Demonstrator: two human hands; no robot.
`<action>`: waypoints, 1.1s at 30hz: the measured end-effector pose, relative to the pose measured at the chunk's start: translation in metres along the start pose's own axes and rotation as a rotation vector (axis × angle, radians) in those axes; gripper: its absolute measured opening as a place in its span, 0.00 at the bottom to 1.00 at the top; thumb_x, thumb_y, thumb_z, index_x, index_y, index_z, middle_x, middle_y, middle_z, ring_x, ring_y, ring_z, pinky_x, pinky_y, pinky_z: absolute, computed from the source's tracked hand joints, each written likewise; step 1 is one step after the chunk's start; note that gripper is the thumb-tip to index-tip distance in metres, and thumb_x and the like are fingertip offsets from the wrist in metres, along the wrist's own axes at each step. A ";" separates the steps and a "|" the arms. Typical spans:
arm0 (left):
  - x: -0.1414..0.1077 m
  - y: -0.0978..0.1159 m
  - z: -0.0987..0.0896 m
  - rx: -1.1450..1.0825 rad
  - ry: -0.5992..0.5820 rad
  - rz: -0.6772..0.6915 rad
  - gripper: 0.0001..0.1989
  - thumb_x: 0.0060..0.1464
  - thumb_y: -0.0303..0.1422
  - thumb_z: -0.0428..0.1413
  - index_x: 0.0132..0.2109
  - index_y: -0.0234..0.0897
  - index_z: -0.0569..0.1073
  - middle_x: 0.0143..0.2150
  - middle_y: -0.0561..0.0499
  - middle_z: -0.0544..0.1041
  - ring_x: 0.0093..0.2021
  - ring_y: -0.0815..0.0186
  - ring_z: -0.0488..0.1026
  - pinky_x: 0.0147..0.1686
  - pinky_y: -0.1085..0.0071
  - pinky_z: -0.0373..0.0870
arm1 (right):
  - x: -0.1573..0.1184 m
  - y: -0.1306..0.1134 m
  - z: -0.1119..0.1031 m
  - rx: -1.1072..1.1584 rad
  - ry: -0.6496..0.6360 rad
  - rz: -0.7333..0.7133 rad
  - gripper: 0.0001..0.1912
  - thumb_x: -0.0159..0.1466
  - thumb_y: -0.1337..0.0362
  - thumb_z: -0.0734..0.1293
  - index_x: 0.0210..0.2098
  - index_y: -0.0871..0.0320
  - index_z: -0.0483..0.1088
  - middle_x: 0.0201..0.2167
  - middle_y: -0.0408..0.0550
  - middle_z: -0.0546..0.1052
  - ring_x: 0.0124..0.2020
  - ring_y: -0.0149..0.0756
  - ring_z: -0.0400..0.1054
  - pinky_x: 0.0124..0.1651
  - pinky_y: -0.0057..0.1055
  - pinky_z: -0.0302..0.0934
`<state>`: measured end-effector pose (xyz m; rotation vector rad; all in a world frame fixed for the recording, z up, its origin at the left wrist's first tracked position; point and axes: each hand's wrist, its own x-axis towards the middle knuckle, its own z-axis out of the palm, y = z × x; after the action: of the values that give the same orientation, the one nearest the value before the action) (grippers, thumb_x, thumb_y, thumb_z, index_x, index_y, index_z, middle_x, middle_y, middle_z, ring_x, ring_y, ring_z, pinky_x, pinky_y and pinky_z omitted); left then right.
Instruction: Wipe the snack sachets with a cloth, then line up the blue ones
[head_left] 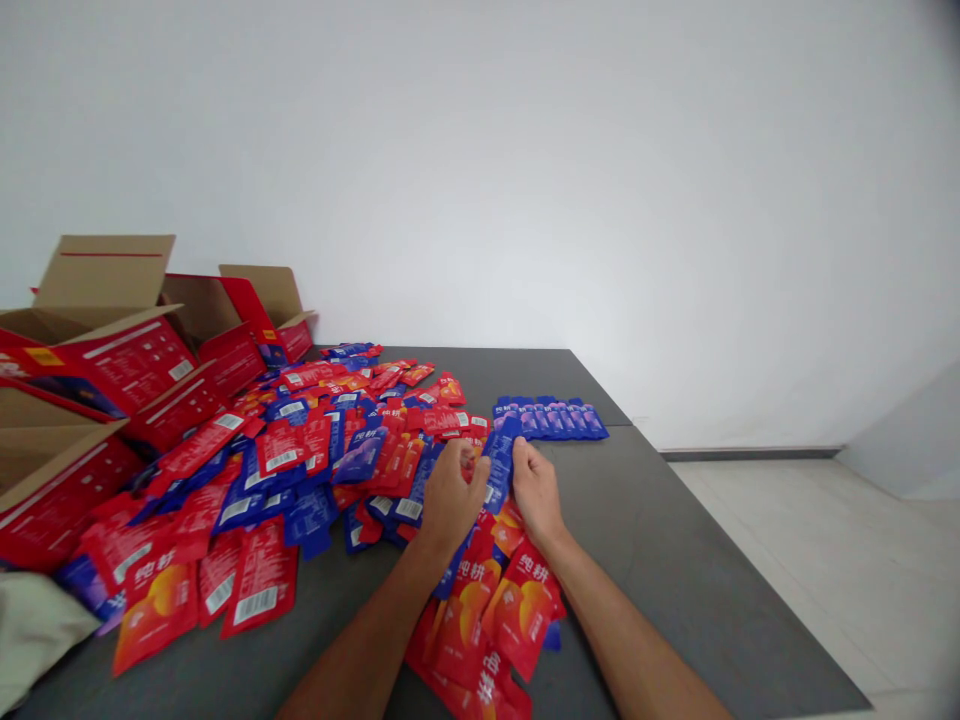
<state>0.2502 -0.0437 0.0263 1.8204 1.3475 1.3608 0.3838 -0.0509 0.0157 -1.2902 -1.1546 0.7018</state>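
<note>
A blue pouch (500,465) is held upright between my two hands, its printed side with a white label facing me. My left hand (452,492) grips its left edge with curled fingers, and my right hand (537,490) closes on its right edge. Just beyond, a row of blue-purple pouches (553,420) lies overlapped on the dark table (645,530). Below my hands and between my forearms is a pile of red pouches (521,605) with orange fruit pictures, a few blue ones among them.
A wide heap of mixed red and blue pouches (300,440) spreads over the table's left side. Open red cardboard boxes (135,365) stand behind it at the far left. Pale cloth (37,625) lies at the lower left corner. A white wall rises behind the table.
</note>
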 end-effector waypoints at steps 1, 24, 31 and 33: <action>-0.002 0.002 0.001 0.010 -0.040 0.054 0.07 0.57 0.37 0.54 0.42 0.40 0.69 0.40 0.48 0.75 0.43 0.61 0.73 0.46 0.66 0.67 | 0.001 0.000 -0.001 0.020 0.004 -0.005 0.25 0.68 0.44 0.57 0.25 0.57 0.61 0.24 0.40 0.65 0.27 0.30 0.56 0.29 0.26 0.52; 0.004 -0.022 0.012 -0.730 -0.196 -0.410 0.19 0.45 0.33 0.65 0.45 0.33 0.73 0.39 0.45 0.82 0.37 0.61 0.80 0.43 0.62 0.76 | 0.003 0.019 0.005 -0.033 -0.113 -0.009 0.22 0.61 0.44 0.66 0.30 0.58 0.71 0.23 0.40 0.71 0.25 0.31 0.61 0.29 0.27 0.54; 0.007 -0.022 0.008 -0.765 -0.206 -0.519 0.21 0.39 0.37 0.70 0.40 0.31 0.75 0.32 0.48 0.80 0.30 0.62 0.79 0.40 0.60 0.79 | 0.003 0.019 0.002 0.177 -0.171 0.127 0.22 0.59 0.44 0.69 0.30 0.59 0.71 0.21 0.42 0.71 0.23 0.30 0.60 0.27 0.27 0.53; 0.008 -0.021 0.006 -0.737 -0.182 -0.509 0.18 0.43 0.40 0.68 0.36 0.31 0.75 0.31 0.49 0.79 0.30 0.64 0.78 0.38 0.61 0.79 | 0.002 0.017 0.000 0.186 -0.194 0.144 0.22 0.60 0.44 0.69 0.30 0.59 0.72 0.21 0.41 0.70 0.22 0.30 0.59 0.26 0.27 0.52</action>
<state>0.2473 -0.0275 0.0099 0.9949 0.9365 1.1568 0.3879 -0.0457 0.0004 -1.1744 -1.1284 1.0348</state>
